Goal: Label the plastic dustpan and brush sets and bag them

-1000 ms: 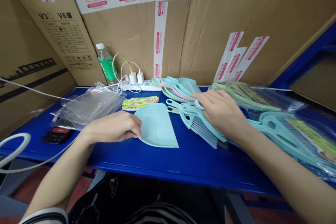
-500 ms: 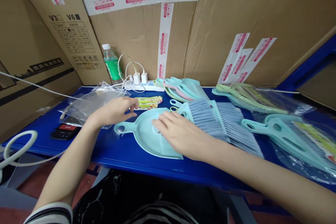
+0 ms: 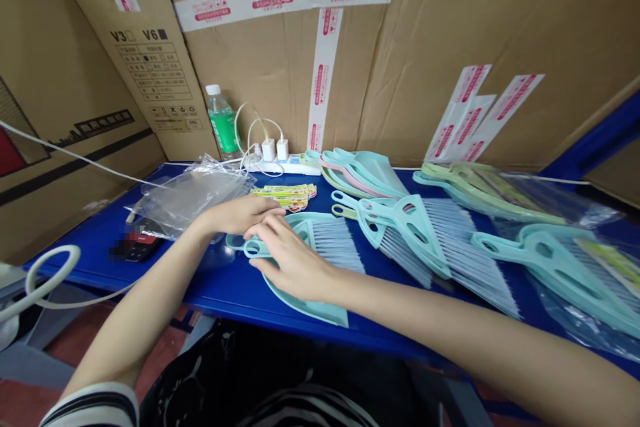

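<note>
A light-blue dustpan (image 3: 320, 310) lies on the blue table, its handle pointing left. Over it rests a matching hand brush (image 3: 340, 243) with grey-blue bristles to the right. My right hand (image 3: 293, 263) is closed around the brush's handle, whose ringed end shows between thumb and fingers. From the left, my left hand (image 3: 237, 215) reaches in with its fingers stretched out, and their tips meet the right hand's fingers. Part of the left fingers is hidden there. Just behind them lie several yellow-green printed labels (image 3: 293, 195).
More hand brushes (image 3: 425, 240) lie to the right, with stacked dustpans (image 3: 367, 170) behind. Bagged dustpan sets (image 3: 555, 260) sit far right. Clear plastic bags (image 3: 195, 193), a dark device (image 3: 143, 243), a bottle (image 3: 223, 123) and a power strip (image 3: 300, 167) occupy the left and back.
The right hand has brought a brush from the pile on the right onto the dustpan. The left hand now touches the right one. My view has shifted slightly left.
</note>
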A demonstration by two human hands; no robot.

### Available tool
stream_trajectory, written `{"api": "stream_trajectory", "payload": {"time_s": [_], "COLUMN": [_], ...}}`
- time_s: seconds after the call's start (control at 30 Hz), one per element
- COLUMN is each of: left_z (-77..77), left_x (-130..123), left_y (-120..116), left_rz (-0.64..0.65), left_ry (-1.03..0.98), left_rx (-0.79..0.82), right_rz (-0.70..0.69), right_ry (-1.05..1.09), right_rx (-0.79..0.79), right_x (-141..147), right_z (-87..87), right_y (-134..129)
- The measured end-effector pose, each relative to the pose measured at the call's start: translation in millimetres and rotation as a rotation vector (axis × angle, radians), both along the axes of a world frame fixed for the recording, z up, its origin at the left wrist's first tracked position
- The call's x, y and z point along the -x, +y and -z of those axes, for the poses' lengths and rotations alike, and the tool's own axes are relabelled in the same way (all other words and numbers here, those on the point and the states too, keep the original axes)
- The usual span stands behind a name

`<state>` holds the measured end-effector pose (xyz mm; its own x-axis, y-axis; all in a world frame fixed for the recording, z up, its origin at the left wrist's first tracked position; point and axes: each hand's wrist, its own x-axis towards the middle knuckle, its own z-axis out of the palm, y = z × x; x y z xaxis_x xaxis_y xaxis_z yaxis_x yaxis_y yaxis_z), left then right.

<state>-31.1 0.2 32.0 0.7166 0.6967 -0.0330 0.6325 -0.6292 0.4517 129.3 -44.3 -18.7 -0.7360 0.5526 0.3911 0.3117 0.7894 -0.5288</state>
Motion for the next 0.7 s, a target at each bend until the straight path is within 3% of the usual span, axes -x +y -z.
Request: {"api": "stream_trajectory", "payload": {"time_s": [0.13, 0.3, 0.47, 0.57, 0.7], "left_z": [0.6, 7.5, 15.1, 17.2, 18.7], "left_x": [2.1, 0.0, -4.7, -5.5, -5.2], "left_y": [0.0, -1.5, -0.1, 1.6, 3.2], "left_rz": [0.057, -0.021, -0.044, -0.022, 0.017], "left_ry": [-0.045, 0.032, 0.042, 0.004, -0.07], "left_rx": [0.047, 0.04, 0.024, 0.065, 0.135], "right_rz": [-0.04, 0.038, 0.103, 0.139, 0.183], "right_ry": [0.076, -0.366, -0.495, -0.533, -0.534], "right_rx": [-0.016, -0.244, -0.248, -0.32, -0.407], "right_x": [-17.3, -79.8, -119.8, -115.6, -101.2], "right_z": [-14.9, -36.4, -12.6, 4.3, 13.8], "right_y": [2.0, 12.5, 18.9, 15.5, 8.6]}}
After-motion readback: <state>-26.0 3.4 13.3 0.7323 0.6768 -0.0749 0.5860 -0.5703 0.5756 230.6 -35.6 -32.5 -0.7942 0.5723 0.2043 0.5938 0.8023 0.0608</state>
